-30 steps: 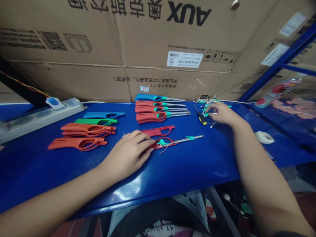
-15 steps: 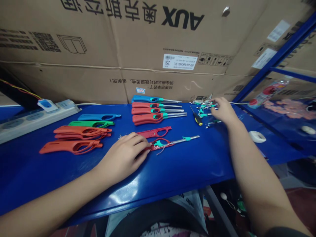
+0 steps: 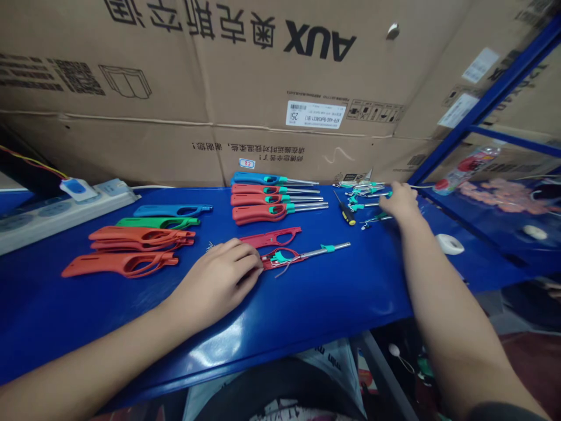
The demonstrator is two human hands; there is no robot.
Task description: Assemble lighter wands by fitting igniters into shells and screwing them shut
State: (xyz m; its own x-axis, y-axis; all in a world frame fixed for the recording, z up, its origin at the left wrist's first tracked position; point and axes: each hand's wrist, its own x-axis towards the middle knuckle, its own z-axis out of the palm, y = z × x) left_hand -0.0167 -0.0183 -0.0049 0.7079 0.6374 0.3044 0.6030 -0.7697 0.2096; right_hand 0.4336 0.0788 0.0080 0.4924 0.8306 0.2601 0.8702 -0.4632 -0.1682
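Note:
My left hand [image 3: 230, 275] is closed on the handle end of an opened red long-nosed lighter [image 3: 280, 258], whose teal trigger, loose wire and metal tube show to the right of my fingers. Just behind it lies a loose red handle half [image 3: 276, 237]. My right hand [image 3: 401, 202] reaches to the back right, over several metal lighter tubes with teal parts [image 3: 366, 204]. Its fingers are bent at the tube ends; what they touch or hold is hidden. A yellow-and-black screwdriver [image 3: 346, 211] lies left of those tubes.
Assembled lighters [image 3: 260, 213], red and blue, lie in a row at the back. Orange, green and blue handle shells [image 3: 127, 263] lie at left, near a white power strip [image 3: 65, 210]. A cardboard box [image 3: 175, 117] stands behind. At right are a bottle [image 3: 468, 166] and a white object [image 3: 450, 244].
My right hand has shifted slightly right along the metal tubes, uncovering more of them. My left hand stays on the red lighter. The whole view has shifted a little.

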